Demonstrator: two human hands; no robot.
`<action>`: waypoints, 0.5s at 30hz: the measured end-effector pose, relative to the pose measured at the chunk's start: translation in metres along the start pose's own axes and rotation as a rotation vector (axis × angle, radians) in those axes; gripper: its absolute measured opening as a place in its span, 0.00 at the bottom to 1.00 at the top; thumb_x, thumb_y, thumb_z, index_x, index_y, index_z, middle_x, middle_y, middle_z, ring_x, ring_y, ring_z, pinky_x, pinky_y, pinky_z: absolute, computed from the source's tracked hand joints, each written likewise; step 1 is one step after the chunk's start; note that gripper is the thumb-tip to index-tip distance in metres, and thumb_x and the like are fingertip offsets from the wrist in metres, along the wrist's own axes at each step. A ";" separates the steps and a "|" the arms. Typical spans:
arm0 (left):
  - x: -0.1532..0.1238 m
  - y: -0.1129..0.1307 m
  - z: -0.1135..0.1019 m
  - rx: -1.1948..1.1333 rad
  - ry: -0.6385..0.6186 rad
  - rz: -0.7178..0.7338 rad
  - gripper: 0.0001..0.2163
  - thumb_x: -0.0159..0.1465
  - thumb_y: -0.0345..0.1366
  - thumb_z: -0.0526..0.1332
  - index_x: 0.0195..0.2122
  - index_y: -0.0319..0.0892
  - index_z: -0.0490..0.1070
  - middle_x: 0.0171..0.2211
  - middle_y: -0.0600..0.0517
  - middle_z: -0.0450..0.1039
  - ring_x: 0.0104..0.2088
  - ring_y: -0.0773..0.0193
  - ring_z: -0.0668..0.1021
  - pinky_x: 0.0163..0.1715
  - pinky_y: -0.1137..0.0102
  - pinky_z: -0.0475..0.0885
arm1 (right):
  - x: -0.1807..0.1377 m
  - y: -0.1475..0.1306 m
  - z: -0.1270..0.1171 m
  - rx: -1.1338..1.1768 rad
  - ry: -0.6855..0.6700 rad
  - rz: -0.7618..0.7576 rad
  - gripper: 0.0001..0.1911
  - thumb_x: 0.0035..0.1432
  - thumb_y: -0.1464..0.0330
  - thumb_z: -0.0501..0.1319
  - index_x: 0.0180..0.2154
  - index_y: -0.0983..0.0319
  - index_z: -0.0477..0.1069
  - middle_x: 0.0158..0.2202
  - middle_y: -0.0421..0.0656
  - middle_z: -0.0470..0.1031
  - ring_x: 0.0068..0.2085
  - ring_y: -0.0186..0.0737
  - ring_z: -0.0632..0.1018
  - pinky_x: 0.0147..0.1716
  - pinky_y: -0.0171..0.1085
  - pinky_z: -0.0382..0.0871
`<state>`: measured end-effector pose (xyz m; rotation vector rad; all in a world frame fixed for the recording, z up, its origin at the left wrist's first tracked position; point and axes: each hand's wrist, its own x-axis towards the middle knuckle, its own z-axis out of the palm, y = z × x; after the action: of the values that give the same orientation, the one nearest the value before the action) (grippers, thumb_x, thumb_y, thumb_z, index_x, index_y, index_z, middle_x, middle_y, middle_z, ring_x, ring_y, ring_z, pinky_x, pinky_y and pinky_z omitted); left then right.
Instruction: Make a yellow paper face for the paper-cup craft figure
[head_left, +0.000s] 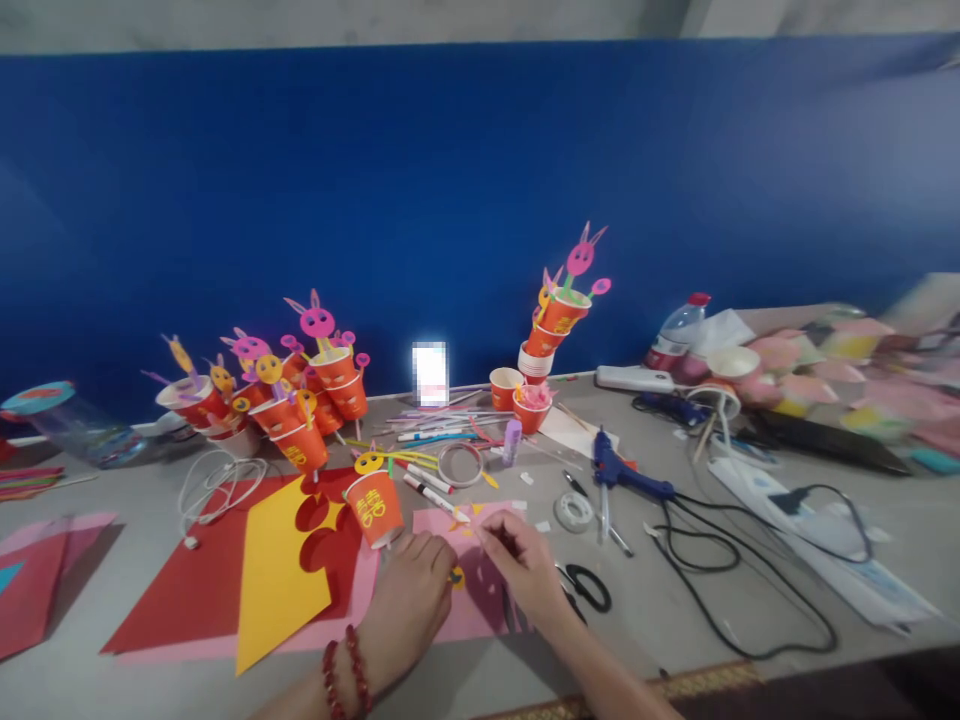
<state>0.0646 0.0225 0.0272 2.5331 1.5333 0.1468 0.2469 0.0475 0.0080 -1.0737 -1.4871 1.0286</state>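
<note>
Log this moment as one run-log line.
left hand: on small yellow piece | right hand: pinching thin stick | under: pink paper | near: scissors, red cup

Bare forearms; red bead bracelet (345, 680) on left wrist.

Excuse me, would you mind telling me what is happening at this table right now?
A person is doing paper craft at a grey table. The left hand and right hand meet over a pink paper sheet, pinching a small yellow cutout. An orange paper cup stands beside them. Scissors and a blue glue gun lie to the right; finished bunny cups line the back.
</note>
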 end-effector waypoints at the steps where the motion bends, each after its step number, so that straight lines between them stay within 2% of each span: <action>1: 0.000 -0.001 0.002 -0.012 0.009 -0.003 0.12 0.61 0.20 0.53 0.39 0.42 0.70 0.40 0.48 0.73 0.42 0.54 0.73 0.46 0.59 0.66 | -0.001 -0.001 0.000 -0.007 -0.004 -0.001 0.14 0.63 0.60 0.59 0.28 0.60 0.69 0.24 0.37 0.66 0.24 0.34 0.68 0.24 0.32 0.61; 5: -0.001 -0.003 0.004 -0.035 0.034 -0.006 0.12 0.61 0.20 0.53 0.38 0.42 0.70 0.39 0.48 0.72 0.42 0.54 0.73 0.47 0.58 0.65 | -0.004 -0.005 0.003 -0.037 -0.014 0.012 0.12 0.64 0.61 0.58 0.30 0.60 0.69 0.25 0.37 0.68 0.25 0.35 0.70 0.24 0.31 0.63; 8: -0.001 -0.002 0.002 -0.041 0.038 -0.001 0.12 0.61 0.20 0.53 0.38 0.42 0.70 0.38 0.48 0.72 0.43 0.53 0.72 0.49 0.57 0.64 | -0.006 -0.009 -0.005 -0.106 -0.039 0.013 0.11 0.65 0.63 0.55 0.31 0.60 0.69 0.25 0.38 0.69 0.24 0.35 0.71 0.23 0.32 0.63; 12: -0.003 -0.003 0.003 -0.017 0.063 -0.005 0.10 0.62 0.22 0.54 0.39 0.41 0.70 0.40 0.48 0.70 0.44 0.53 0.72 0.49 0.56 0.64 | -0.004 -0.012 -0.047 -0.500 -0.024 -0.192 0.09 0.66 0.66 0.55 0.35 0.59 0.73 0.32 0.43 0.77 0.33 0.42 0.76 0.34 0.37 0.67; 13: -0.003 -0.003 0.003 -0.007 0.071 -0.003 0.10 0.62 0.23 0.54 0.40 0.41 0.70 0.41 0.47 0.70 0.44 0.52 0.71 0.49 0.55 0.64 | -0.003 -0.010 -0.061 -0.603 -0.006 -0.211 0.09 0.66 0.66 0.55 0.36 0.59 0.73 0.35 0.45 0.78 0.35 0.44 0.77 0.37 0.39 0.68; 15: -0.004 -0.003 0.005 0.004 0.081 0.003 0.10 0.62 0.24 0.54 0.40 0.41 0.70 0.42 0.47 0.69 0.44 0.52 0.71 0.49 0.55 0.64 | -0.003 -0.005 -0.090 -0.774 0.036 -0.206 0.09 0.66 0.67 0.55 0.37 0.59 0.73 0.36 0.46 0.79 0.35 0.46 0.77 0.38 0.41 0.68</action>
<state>0.0607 0.0199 0.0219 2.5619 1.5603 0.2498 0.3355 0.0508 0.0249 -1.4065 -1.9773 0.2651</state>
